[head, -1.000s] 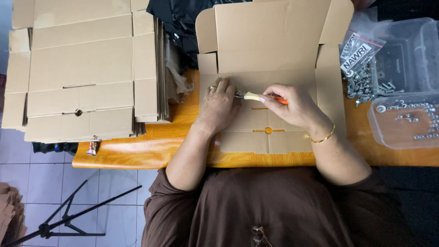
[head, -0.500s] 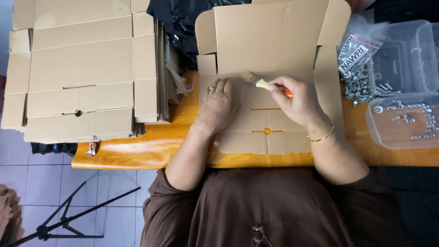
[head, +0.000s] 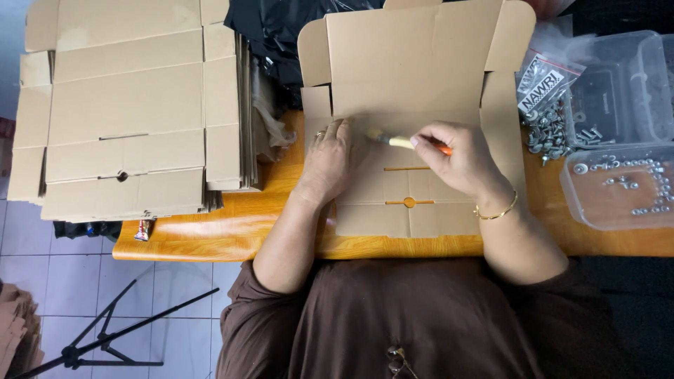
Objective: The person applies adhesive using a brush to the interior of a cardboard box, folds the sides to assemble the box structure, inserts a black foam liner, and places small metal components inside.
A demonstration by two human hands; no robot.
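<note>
Left hand point(head: 328, 160) flat, fingers spread, pressing unfolded cardboard box point(head: 411, 105) on orange worktop point(head: 210, 228). Right hand point(head: 456, 158) grips small brush point(head: 393, 141), bristles touching the box panel between both hands. Flat carton stack point(head: 130, 105) far left

Bright, even daylight fills the frame, with soft shadows only. The orange table point(head: 210, 235) shows a glossy sheen at lower left. The brush point(head: 393, 141) tip is slightly blurred, and edges curve mildly
</note>
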